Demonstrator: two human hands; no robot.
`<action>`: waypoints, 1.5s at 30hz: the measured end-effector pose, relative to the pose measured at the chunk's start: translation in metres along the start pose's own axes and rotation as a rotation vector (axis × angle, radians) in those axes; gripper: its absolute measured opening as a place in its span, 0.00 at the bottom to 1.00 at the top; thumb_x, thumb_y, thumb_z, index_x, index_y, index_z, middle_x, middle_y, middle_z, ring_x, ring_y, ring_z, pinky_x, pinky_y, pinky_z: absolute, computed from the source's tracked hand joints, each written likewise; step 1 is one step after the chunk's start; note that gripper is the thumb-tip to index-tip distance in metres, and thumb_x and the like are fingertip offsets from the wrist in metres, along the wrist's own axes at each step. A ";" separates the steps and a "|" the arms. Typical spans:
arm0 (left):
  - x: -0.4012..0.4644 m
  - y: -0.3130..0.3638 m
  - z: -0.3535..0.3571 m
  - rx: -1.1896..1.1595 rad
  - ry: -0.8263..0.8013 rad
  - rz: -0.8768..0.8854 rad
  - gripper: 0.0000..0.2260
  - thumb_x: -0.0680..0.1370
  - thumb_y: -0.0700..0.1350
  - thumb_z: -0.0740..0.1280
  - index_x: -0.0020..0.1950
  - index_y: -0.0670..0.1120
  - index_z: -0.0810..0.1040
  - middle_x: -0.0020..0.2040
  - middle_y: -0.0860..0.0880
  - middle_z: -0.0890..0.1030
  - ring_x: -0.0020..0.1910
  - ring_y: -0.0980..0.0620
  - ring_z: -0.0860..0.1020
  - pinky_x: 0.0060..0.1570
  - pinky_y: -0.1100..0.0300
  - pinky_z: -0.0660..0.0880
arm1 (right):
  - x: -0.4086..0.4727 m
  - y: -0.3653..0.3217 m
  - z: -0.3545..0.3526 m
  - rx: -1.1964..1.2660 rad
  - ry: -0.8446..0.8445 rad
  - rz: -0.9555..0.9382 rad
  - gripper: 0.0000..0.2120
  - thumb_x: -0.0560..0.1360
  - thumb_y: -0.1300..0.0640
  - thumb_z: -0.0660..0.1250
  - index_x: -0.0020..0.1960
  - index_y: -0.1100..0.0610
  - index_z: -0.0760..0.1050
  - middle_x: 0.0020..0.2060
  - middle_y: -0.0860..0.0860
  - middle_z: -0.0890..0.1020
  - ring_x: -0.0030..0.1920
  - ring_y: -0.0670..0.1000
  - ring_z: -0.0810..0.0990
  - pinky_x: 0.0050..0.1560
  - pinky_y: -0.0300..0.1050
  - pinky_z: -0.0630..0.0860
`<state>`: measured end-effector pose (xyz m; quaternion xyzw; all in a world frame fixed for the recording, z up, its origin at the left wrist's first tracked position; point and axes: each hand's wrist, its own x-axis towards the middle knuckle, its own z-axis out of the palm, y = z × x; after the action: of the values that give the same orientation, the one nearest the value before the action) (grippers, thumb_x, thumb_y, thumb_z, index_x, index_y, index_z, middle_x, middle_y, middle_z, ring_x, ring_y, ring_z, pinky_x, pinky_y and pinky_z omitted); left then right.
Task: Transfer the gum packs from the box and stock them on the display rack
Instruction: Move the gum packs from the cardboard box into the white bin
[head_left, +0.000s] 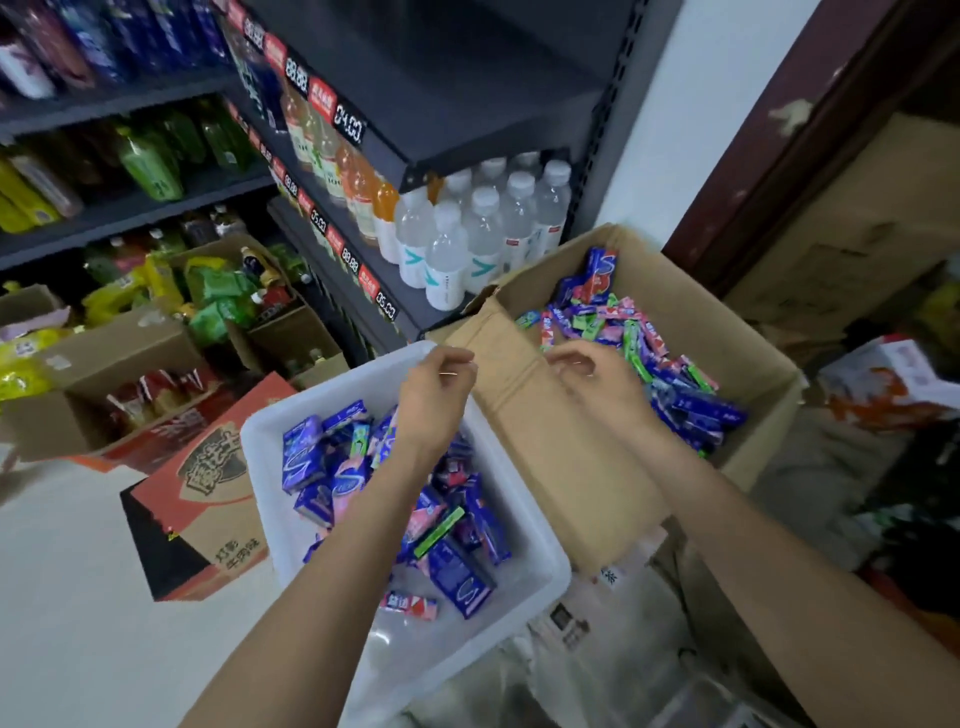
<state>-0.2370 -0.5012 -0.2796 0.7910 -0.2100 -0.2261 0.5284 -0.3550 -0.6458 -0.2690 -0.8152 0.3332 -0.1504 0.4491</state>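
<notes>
Our 2 hands, left hand (439, 382) and right hand (592, 376), hover loosely curled and holding nothing, the box (670, 291) of gum packs (691, 400) just beyond the right fingertips, ready to scoop.

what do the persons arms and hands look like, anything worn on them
Both forearms are bare right to the bottom of the frame, with no sleeves showing. The left hand and right hand wear no gloves, and no watch or bracelet shows at either wrist. The picture is too blurred to tell about rings.

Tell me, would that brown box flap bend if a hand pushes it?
Probably. The flap is thin cardboard, already creased, and hangs free from the box. It likely folds easily and feels light.
</notes>
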 end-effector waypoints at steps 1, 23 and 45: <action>0.012 0.004 0.013 0.009 -0.004 -0.004 0.08 0.77 0.41 0.66 0.56 0.42 0.78 0.51 0.46 0.81 0.50 0.51 0.79 0.50 0.65 0.72 | 0.012 0.007 -0.009 -0.001 0.022 0.020 0.09 0.74 0.68 0.63 0.51 0.61 0.79 0.44 0.49 0.80 0.43 0.43 0.78 0.44 0.32 0.71; 0.116 -0.044 0.074 -0.039 -0.158 -0.255 0.40 0.64 0.62 0.72 0.73 0.55 0.64 0.67 0.57 0.70 0.66 0.59 0.68 0.61 0.64 0.65 | 0.191 0.119 0.054 -0.512 -0.371 0.221 0.41 0.72 0.41 0.67 0.76 0.53 0.52 0.75 0.55 0.48 0.74 0.61 0.47 0.72 0.54 0.52; 0.114 -0.025 0.079 -0.007 -0.164 -0.087 0.34 0.76 0.35 0.66 0.77 0.55 0.55 0.68 0.57 0.67 0.60 0.71 0.68 0.67 0.64 0.65 | 0.194 0.112 0.039 -0.824 -0.644 0.053 0.34 0.68 0.49 0.74 0.68 0.48 0.59 0.71 0.59 0.53 0.69 0.64 0.56 0.65 0.61 0.66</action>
<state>-0.1883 -0.6155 -0.3448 0.7763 -0.2172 -0.3133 0.5021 -0.2374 -0.7954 -0.3945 -0.9206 0.2303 0.2626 0.1744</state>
